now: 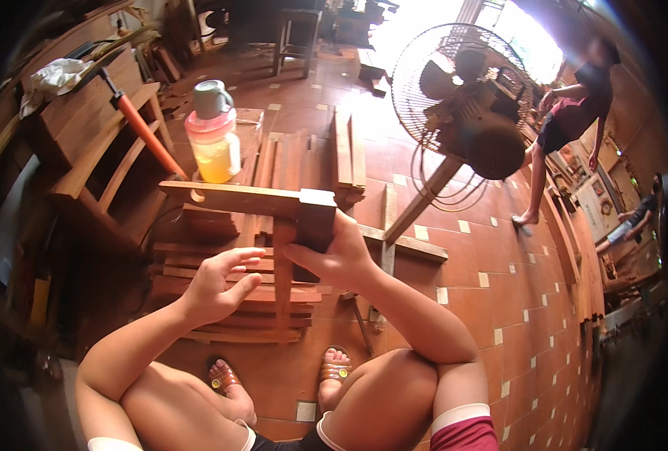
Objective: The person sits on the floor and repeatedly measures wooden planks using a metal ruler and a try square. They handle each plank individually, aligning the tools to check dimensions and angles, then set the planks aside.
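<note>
My right hand [341, 259] is closed round a dark rectangular block [315, 229] whose top looks bright white. The block meets the right end of a long wooden piece [236, 194], which has a rounded notch near its left end. Below that piece an upright wooden strip [283, 282] extends down beside my right thumb; I cannot tell how the two are joined. To the left of the strip, my left hand [225, 282] is open with its fingers apart, holding nothing. Several reddish wooden slats [236, 316] lie stacked beneath my hands.
A jug [213, 154] of yellow liquid, topped by a grey cup [212, 100], stands behind the wooden piece. An orange hand pump [146, 128] leans by wooden furniture [86, 120] at left. A fan [461, 98] on a wooden stand and a standing person [578, 105] are at right.
</note>
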The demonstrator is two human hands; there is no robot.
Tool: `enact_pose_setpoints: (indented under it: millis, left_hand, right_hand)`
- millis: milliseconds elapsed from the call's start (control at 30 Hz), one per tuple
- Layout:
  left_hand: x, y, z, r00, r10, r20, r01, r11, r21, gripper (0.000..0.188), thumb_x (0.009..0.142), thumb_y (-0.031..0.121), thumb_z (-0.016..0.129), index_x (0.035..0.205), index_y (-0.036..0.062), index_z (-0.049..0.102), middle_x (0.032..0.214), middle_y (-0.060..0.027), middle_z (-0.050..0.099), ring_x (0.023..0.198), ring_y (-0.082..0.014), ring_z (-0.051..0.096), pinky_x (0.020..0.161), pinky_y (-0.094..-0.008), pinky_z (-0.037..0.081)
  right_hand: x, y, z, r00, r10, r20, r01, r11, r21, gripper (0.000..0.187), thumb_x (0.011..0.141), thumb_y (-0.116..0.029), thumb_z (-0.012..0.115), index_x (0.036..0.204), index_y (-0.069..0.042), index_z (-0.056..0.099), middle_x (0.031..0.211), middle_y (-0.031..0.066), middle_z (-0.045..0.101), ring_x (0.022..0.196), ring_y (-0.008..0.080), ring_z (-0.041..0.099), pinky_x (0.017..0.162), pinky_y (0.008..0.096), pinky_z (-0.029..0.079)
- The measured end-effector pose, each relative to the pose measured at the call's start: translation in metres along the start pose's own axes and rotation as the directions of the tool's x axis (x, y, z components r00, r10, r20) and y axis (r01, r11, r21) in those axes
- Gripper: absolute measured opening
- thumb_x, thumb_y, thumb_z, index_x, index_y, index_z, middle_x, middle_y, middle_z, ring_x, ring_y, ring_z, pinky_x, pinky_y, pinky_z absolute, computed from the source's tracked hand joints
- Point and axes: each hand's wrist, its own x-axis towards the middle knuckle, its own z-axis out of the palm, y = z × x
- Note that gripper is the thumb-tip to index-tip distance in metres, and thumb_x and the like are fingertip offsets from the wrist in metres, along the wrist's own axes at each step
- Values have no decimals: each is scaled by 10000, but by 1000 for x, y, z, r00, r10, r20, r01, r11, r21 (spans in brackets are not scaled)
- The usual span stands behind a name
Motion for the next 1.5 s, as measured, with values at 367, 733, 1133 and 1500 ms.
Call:
enact_pose_setpoints:
  millis: [367,733,1133,1500]
  left_hand:
    - [-21,73,-30,726,688,-6,-289,313,905,506,820,344,779,1214,64,632,1199,-109,614,1108,-298,581,926,-424,415]
    - [-7,55,-25,851,525,-12,-258,438,861,536,799,353,784,1204,33,638,1117,-107,687,1036,-281,649,930,-427,458]
    - [3,50,-19,827,562,-11,-265,407,874,536,789,366,779,1201,46,658,976,-74,688,776,-236,635,712,-372,460]
    - [7,48,-20,824,567,17,-280,381,881,537,775,406,769,1183,72,668,936,-48,686,748,-218,636,674,-359,465]
  right_hand:
    - [-9,18,17,978,96,186,-81,993,-85,411,815,-61,788,1170,-11,586,1028,30,677,941,72,596,839,274,522]
    - [-10,35,22,945,134,300,-143,990,8,412,826,-41,779,1185,-17,579,1037,39,683,954,82,629,863,285,529]
    - [-6,36,16,939,159,306,-194,977,88,418,838,-7,770,1204,-21,568,1051,41,686,973,99,646,893,299,538]
    - [-7,37,12,913,203,354,-258,959,116,440,842,65,734,1237,-21,558,1135,71,686,1061,148,660,943,331,557]
